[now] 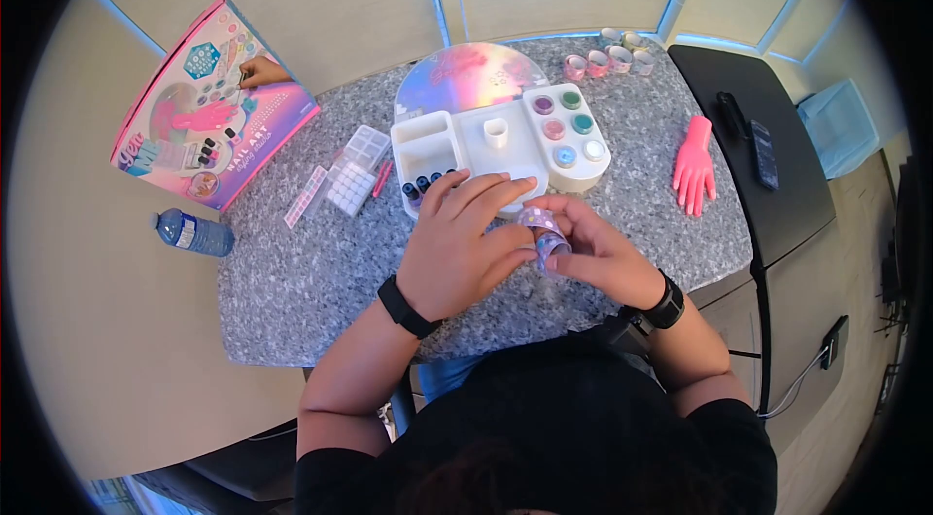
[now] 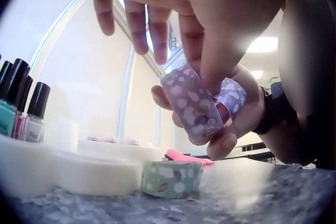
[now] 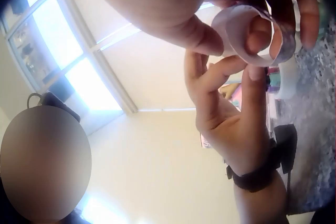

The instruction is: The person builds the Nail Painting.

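A roll of purple washi tape with white shapes is held up over the front of the table. My right hand grips it, thumb on the near side and fingers round the far side. At its left edge, my left hand pinches the tape between thumb and index finger, its other fingers stretched out. In the left wrist view a patterned band of the tape faces the camera. The right wrist view shows the roll's pale inside. Below the hands, a green patterned tape roll lies on the table.
Beyond my hands stands a white nail station with polish bottles and glitter pots. Left are a box, bead case and water bottle. Right are a pink model hand and several tape rolls.
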A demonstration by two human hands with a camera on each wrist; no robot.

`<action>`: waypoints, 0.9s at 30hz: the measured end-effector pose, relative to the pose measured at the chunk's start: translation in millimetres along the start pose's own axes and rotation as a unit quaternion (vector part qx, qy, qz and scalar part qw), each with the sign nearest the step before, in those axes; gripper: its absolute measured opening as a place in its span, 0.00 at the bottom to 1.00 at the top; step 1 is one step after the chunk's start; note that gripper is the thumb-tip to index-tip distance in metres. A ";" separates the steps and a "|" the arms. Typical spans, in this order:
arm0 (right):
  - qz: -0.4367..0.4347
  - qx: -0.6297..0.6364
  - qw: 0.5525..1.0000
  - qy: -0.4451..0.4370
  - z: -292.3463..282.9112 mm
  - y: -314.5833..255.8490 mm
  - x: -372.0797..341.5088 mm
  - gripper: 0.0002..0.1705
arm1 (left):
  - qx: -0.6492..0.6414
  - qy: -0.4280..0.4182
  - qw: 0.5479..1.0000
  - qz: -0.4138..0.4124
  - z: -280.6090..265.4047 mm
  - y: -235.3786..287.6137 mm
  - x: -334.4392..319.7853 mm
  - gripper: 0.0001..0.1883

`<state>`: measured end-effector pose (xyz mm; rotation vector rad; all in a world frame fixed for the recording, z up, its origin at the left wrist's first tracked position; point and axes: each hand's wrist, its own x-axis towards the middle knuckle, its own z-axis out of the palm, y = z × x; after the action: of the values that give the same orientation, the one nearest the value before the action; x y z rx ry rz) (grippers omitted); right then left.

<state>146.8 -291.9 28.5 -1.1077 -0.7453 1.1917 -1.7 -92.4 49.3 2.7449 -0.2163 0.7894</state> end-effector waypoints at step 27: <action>-0.047 -0.266 0.943 0.194 -14.9 6.1 -5.1 0.22 | -0.027 -0.056 0.997 -0.040 3.4 -12.7 -2.9 0.17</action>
<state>156.9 -300.8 18.4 -1.6755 -0.8194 0.6641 0.3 -81.1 42.2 2.7315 -0.1480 0.6010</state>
